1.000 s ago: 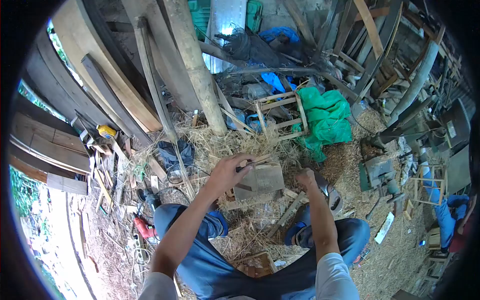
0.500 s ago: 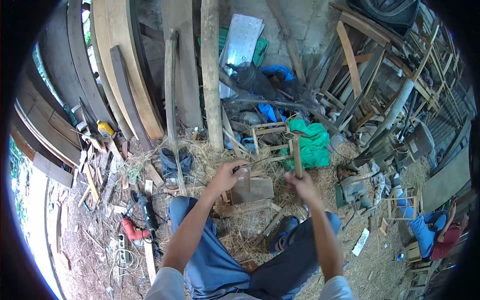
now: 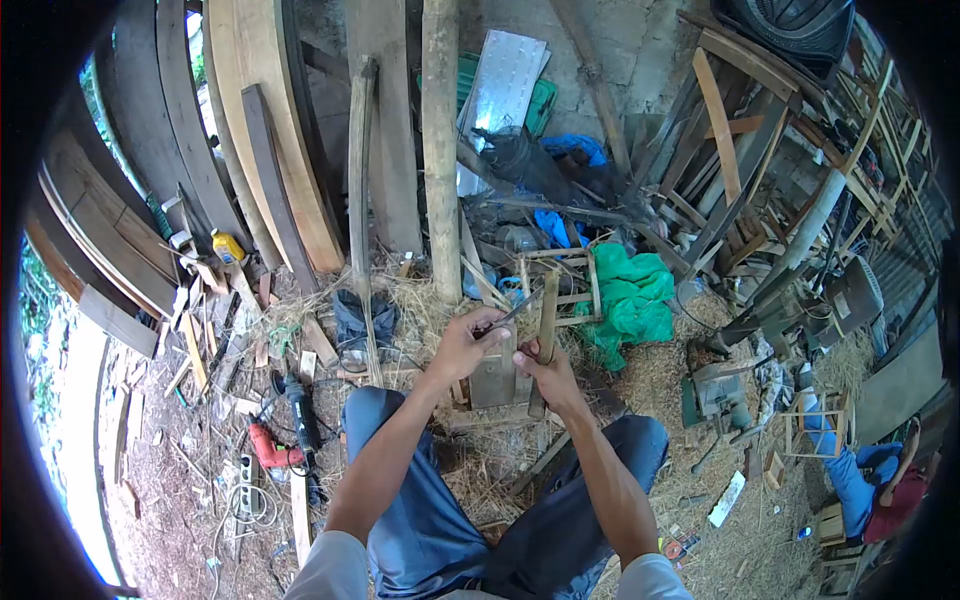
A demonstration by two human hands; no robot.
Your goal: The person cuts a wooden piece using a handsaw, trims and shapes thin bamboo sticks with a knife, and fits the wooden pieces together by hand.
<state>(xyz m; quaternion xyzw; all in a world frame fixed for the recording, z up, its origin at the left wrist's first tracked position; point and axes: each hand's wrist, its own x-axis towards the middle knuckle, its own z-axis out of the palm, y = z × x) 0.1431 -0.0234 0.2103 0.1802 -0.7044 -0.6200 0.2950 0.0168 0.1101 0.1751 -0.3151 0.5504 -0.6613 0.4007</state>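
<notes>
And in it comes: the wooden strip (image 3: 549, 308) is closer to our left hand (image 3: 462, 350) now! Half a second ago our right hand (image 3: 552, 378) is a blur farther out; now it shows clearly, fingers and thumb closed around the strip, which stands nearly upright. Our left hand keeps its grip on a thin dark tool (image 3: 515, 312), perhaps a blade, angled up towards the strip. Touching? We cannot tell. Strip and tool are over the wooden block (image 3: 488, 390) between our knees, and whether the strip's lower end rests on it is unclear. Beyond lie the small wooden frame (image 3: 595, 282) and the green sheet (image 3: 638, 290). For the work, we judge, this pairs tool and strip, each securely held; any fresh mark is too small to see.
</notes>
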